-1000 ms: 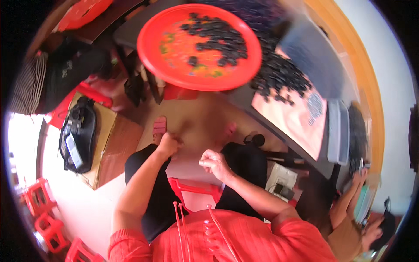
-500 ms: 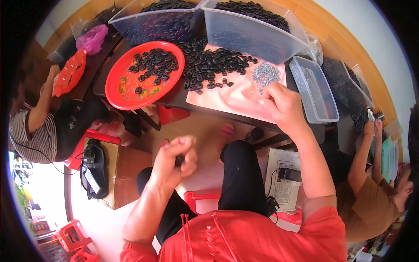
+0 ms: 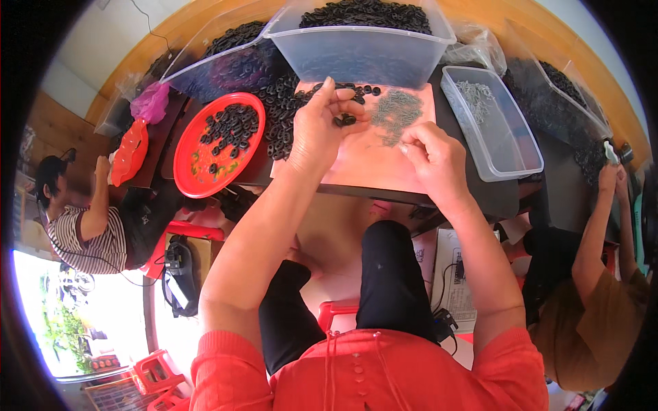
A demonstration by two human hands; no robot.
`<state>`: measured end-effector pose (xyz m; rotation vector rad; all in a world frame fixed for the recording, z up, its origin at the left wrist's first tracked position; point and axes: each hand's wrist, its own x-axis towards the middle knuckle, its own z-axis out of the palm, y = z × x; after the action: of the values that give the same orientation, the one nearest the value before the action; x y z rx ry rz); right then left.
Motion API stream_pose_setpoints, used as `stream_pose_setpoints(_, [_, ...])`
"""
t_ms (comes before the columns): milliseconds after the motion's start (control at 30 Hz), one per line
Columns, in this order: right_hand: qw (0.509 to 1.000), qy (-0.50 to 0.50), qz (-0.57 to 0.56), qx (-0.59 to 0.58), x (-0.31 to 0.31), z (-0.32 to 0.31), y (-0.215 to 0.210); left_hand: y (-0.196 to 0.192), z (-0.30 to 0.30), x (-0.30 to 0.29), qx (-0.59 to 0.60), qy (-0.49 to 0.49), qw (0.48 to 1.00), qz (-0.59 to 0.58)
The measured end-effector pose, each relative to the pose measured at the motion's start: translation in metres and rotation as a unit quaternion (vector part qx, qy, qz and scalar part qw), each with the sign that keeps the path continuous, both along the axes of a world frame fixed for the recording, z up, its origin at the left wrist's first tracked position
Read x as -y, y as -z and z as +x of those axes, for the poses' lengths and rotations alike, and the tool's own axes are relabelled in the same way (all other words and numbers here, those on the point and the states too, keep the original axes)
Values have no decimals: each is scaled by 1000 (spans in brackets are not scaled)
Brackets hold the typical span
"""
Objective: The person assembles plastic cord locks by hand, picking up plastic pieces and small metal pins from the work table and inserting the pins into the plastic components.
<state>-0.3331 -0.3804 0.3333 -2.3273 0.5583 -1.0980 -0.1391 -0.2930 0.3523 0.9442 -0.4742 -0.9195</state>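
Over the pale orange sheet point(image 3: 356, 170), my left hand point(image 3: 317, 130) is raised with its fingers curled around a small black oval piece point(image 3: 345, 120). The piece looks like plastic with holes in it. My right hand point(image 3: 439, 161) is pinched shut at the near edge of a pile of thin silvery screw-like pieces point(image 3: 397, 113). What its fingertips hold, if anything, is too small to make out. A heap of similar black pieces point(image 3: 277, 113) lies left of and partly behind my left hand.
Left stands a red round tray point(image 3: 188, 168) with black pieces. Clear bins point(image 3: 356, 58) of black pieces line the back. A clear tub point(image 3: 507, 161) with silvery pieces stands right. One person point(image 3: 92, 229) sits left, another point(image 3: 589, 308) right.
My left hand has risen from above my lap to over the sheet. My right hand stays pinched by the silvery pile. The view has shifted.
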Motion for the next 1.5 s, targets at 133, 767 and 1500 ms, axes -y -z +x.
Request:
stream_pose_setpoints(133, [997, -16, 38, 66, 4, -3, 5, -2, -4, 12, 77, 7, 997, 8])
stream_pose_setpoints(767, [997, -19, 25, 71, 6, -7, 10, 63, -98, -152, 247, -213, 920, 216])
stream_pose_setpoints(1500, [990, 12, 130, -50, -15, -13, -3, 373, -264, -315, 98, 411, 853, 307])
